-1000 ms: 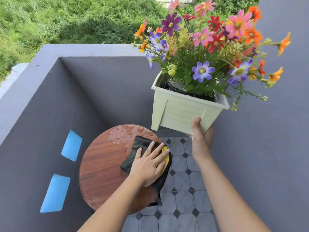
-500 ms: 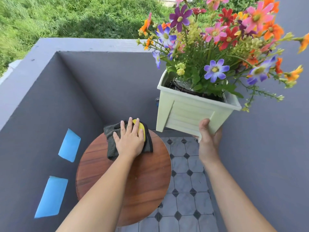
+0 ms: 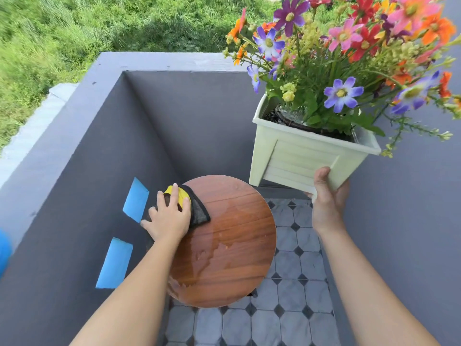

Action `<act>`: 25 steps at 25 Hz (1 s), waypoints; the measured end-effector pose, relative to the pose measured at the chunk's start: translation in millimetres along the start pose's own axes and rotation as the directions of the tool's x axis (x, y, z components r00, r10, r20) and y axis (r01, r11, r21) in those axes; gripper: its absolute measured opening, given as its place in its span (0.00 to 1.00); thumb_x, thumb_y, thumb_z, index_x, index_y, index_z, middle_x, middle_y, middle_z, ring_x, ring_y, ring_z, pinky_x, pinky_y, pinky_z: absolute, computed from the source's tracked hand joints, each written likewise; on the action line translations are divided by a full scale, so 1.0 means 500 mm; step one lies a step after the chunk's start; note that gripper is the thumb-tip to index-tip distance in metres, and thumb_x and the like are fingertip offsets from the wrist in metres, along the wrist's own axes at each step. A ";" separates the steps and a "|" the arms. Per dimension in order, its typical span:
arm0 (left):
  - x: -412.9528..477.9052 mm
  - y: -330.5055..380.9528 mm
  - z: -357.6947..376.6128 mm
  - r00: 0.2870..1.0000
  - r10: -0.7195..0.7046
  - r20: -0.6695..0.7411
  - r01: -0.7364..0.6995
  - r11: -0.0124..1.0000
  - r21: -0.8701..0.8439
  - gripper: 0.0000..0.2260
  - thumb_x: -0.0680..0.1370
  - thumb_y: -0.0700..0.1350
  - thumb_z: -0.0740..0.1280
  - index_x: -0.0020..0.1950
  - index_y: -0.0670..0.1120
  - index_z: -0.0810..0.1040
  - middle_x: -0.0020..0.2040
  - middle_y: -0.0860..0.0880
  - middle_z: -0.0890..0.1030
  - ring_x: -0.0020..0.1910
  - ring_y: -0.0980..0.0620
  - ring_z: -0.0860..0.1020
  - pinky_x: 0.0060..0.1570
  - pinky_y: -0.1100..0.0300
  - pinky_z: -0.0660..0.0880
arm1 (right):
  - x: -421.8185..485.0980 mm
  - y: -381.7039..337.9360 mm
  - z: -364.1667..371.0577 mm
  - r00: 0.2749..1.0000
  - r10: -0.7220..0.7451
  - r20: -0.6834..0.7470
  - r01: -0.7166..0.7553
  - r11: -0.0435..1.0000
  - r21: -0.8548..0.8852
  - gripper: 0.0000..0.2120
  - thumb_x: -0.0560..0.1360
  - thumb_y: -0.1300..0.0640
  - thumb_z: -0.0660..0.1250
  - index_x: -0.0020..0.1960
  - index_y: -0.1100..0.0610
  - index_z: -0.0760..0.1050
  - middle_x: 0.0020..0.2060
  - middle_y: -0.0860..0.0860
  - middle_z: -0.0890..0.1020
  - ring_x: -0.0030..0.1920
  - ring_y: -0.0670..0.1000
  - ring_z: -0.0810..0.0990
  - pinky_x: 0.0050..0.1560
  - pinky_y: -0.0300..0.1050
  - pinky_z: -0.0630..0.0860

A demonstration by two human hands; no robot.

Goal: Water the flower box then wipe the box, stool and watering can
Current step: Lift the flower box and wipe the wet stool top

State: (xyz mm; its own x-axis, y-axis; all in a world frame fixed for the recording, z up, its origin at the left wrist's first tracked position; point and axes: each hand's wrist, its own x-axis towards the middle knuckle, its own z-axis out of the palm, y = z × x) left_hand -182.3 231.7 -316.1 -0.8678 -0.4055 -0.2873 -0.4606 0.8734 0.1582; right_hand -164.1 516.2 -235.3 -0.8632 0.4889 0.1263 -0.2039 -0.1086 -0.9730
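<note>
A round wooden stool (image 3: 232, 245) stands on the tiled floor, its top streaked with water. My left hand (image 3: 168, 218) presses a dark grey and yellow cloth (image 3: 197, 211) flat on the stool's far left edge. My right hand (image 3: 328, 198) grips the bottom corner of a pale green flower box (image 3: 296, 158), which it holds in the air to the right of and above the stool. Many colourful flowers (image 3: 341, 58) fill the box. The watering can is not in view.
Grey walls (image 3: 74, 196) close in the narrow space on the left, far side and right. Two blue patches (image 3: 136, 199) mark the left wall. Grey and black floor tiles (image 3: 294, 265) show beside the stool. Grass (image 3: 74, 28) lies beyond the far wall.
My left hand slid the cloth from the stool's right side to its far edge, then to the far left edge. The flower box stays lifted in my right hand.
</note>
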 end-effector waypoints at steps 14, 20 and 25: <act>-0.051 -0.094 -0.155 0.964 -0.017 -0.265 -0.024 0.988 -0.153 0.19 0.81 0.54 0.53 0.62 0.44 0.72 0.52 0.35 0.79 0.50 0.33 0.76 0.48 0.47 0.72 | 0.008 -0.070 0.036 0.998 0.020 0.060 -0.022 0.999 0.036 0.19 0.68 0.42 0.66 0.57 0.44 0.70 0.53 0.42 0.78 0.54 0.37 0.78 0.60 0.46 0.75; -0.200 0.040 -0.121 0.958 0.146 -0.249 -0.233 0.899 -0.371 0.19 0.81 0.56 0.53 0.69 0.53 0.69 0.54 0.43 0.83 0.52 0.37 0.78 0.50 0.50 0.73 | 0.026 -0.083 0.056 0.999 0.029 0.038 -0.031 0.998 0.050 0.22 0.66 0.41 0.67 0.57 0.46 0.70 0.52 0.40 0.78 0.52 0.34 0.78 0.63 0.50 0.75; -0.257 0.121 -0.006 0.974 0.210 -0.085 -0.222 0.956 -0.191 0.22 0.78 0.59 0.52 0.69 0.55 0.70 0.58 0.42 0.80 0.54 0.39 0.78 0.45 0.45 0.75 | 0.037 -0.082 0.068 0.999 0.022 0.035 -0.023 0.999 0.041 0.16 0.67 0.42 0.69 0.53 0.42 0.73 0.48 0.38 0.80 0.53 0.38 0.79 0.63 0.63 0.73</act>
State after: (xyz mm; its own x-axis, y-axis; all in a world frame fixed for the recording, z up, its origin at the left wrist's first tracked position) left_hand -99.4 335.7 -266.9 -0.9577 -0.2349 -0.1661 -0.2830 0.8736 0.3960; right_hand -187.4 500.5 -186.3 -0.8832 0.4554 0.1116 -0.2022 -0.1551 -0.9670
